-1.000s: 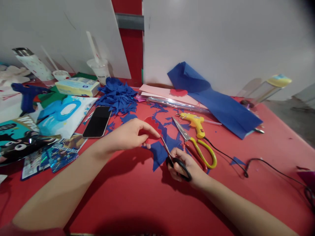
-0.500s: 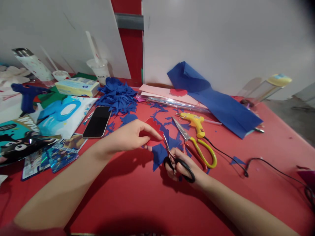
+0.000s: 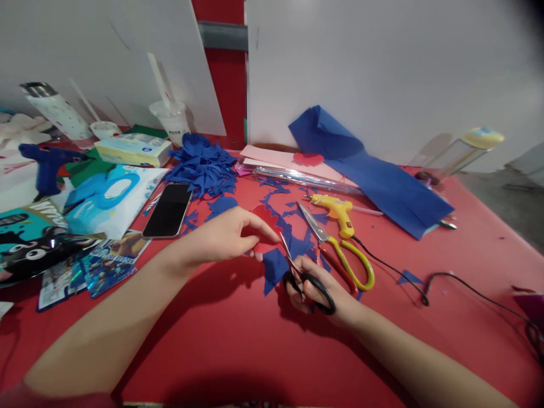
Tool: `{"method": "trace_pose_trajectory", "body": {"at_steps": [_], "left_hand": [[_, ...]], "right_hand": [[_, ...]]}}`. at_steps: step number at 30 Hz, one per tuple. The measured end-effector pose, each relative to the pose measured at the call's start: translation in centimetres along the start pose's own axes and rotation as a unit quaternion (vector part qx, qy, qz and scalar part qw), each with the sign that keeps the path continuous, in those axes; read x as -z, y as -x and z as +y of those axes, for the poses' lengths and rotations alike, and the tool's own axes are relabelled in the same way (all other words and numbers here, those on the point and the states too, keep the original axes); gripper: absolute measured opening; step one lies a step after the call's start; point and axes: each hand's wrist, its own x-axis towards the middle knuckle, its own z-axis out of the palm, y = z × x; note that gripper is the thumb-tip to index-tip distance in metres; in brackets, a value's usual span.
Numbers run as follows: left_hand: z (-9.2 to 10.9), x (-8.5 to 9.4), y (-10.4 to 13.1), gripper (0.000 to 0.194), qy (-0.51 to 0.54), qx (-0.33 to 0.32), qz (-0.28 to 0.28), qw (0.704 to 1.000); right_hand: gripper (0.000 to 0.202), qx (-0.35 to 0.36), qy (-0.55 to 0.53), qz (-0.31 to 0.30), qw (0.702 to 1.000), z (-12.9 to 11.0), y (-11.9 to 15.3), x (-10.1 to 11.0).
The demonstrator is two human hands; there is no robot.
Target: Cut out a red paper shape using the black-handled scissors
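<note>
My left hand (image 3: 227, 235) is closed on a piece of red paper (image 3: 267, 214) with a scalloped edge, the forefinger stretched along it and the thumb below. My right hand (image 3: 325, 283) has its fingers through the black handles of a small pair of scissors (image 3: 289, 255). Their blades point up and away, with the tips at the paper's right edge beside my left fingertip. Whether they bite into the paper is too small to tell. Under both hands lie blue scraps, one a larger blue piece (image 3: 275, 269). Larger scissors (image 3: 335, 241) with yellow and red handles lie to the right.
A yellow glue gun (image 3: 335, 211) trails its cord rightward. Behind are a blue sheet (image 3: 374, 170), pink sheets (image 3: 276, 154) and a heap of blue cuttings (image 3: 202, 167). On the left are a phone (image 3: 168, 211), wipes (image 3: 114, 195), a blue glue gun (image 3: 49, 164) and a drink cup (image 3: 170, 119).
The scissors in my right hand have shifted very slightly left at the tips, and their handles have moved a little. My left hand and the red paper look almost still.
</note>
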Motion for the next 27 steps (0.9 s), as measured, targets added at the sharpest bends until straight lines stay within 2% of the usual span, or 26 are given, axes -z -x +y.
{"method": "trace_pose_trajectory", "body": {"at_steps": [16, 21, 27], "left_hand": [[-0.2, -0.4, -0.1, 0.035, 0.055, 0.024, 0.014, 0.998], [0.0, -0.9, -0.2, 0.036, 0.104, 0.031, 0.026, 0.994], [0.4, -1.3, -0.1, 0.036, 0.104, 0.014, 0.040, 0.994]], "right_hand": [[0.041, 0.018, -0.006, 0.013, 1.000, 0.3, 0.0, 0.1], [0.041, 0.047, -0.011, -0.005, 0.999, 0.3, 0.0, 0.1], [0.040, 0.059, -0.037, -0.018, 0.997, 0.6, 0.0, 0.3]]}}
